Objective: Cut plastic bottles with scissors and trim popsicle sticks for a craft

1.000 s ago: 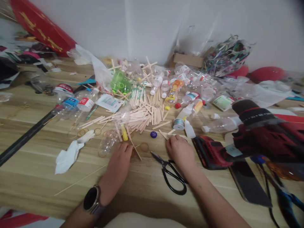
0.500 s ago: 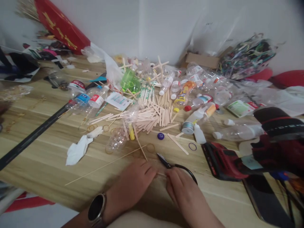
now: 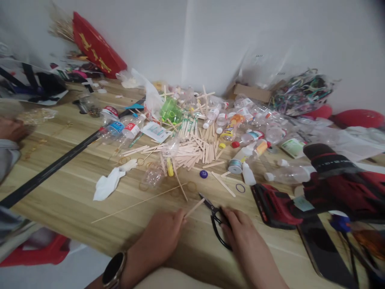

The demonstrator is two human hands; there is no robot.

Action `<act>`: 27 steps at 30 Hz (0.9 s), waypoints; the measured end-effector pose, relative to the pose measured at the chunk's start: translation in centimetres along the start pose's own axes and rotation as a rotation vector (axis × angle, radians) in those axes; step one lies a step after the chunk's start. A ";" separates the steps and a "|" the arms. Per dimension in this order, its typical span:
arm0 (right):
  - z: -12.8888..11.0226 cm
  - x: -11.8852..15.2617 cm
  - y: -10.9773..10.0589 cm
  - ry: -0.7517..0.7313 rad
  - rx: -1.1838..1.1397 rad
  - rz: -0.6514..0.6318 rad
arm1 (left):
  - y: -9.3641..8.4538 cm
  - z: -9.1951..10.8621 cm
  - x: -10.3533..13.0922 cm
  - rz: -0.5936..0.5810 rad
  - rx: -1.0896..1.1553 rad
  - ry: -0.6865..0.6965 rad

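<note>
Between the thumb and fingers of my left hand (image 3: 164,233) is a short wooden stick (image 3: 195,208), pointing up to the right. A watch is on that wrist. My right hand (image 3: 243,235) lies on the handles of black-handled scissors (image 3: 214,210), its fingers closed around the right loop. The scissors' blades point up and left, beside the stick's tip. Past my hands are a thin long skewer (image 3: 135,204), a purple bottle cap (image 3: 203,174) and a pile of wooden sticks (image 3: 192,154).
A red and black power drill (image 3: 300,200) and a phone (image 3: 325,253) lie at the right. Plastic bottles (image 3: 288,174) crowd the back. A black bar (image 3: 54,166) crosses the left side, near another person's hand (image 3: 10,129).
My hands have moved apart, and the wooden stick now shows in my left hand. The scissors are in fuller view under my right hand. The camera view has shifted slightly left.
</note>
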State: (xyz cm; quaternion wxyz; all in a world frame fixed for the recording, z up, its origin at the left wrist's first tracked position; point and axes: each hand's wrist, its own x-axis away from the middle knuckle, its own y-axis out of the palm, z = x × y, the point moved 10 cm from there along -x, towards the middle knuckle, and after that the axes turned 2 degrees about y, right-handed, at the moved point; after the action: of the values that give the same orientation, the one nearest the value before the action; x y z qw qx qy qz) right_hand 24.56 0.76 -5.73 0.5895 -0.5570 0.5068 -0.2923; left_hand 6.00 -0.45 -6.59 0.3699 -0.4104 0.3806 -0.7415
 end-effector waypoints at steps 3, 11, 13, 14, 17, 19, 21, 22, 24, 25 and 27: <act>0.4 0.5 1.2 0.053 -0.091 -0.043 | -0.1 0.3 0.3 -0.014 0.017 -0.033; 3.0 1.6 -0.8 0.442 -0.661 -0.085 | -0.6 2.4 -0.2 0.017 0.182 0.005; 3.3 2.0 -1.6 0.533 -0.865 -0.060 | -0.8 3.2 -0.8 0.007 0.215 0.017; 3.3 2.2 -1.9 0.568 -0.951 -0.048 | -1.0 3.7 -1.1 0.011 0.221 0.023; 2.8 2.6 -1.9 0.612 -1.082 -0.022 | -2.6 4.7 -1.5 0.105 0.236 0.047; 2.0 2.5 -2.0 0.569 -1.056 0.041 | -3.5 5.2 -1.4 0.153 0.353 0.075; 0.9 2.0 -2.4 0.468 -0.964 0.131 | -3.4 6.5 -1.2 0.098 0.548 0.166; 0.1 1.8 -2.4 0.411 -0.912 0.148 | -3.2 7.2 -1.1 0.059 0.630 0.218; -1.3 1.3 -2.5 0.310 -0.806 0.171 | -3.2 7.9 -1.0 0.046 0.704 0.264; -2.0 1.1 -2.6 0.259 -0.753 0.167 | -3.3 7.8 -1.0 0.066 0.709 0.254; -2.9 0.8 -3.2 0.180 -0.635 0.163 | -3.2 7.4 -1.1 0.095 0.694 0.200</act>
State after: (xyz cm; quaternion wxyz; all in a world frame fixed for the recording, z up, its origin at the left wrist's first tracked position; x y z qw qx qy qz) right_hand 22.89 -1.68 -2.50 0.3608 -0.6424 0.6654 -0.1201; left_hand 12.23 -0.04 -1.38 0.4820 -0.1677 0.1593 -0.8451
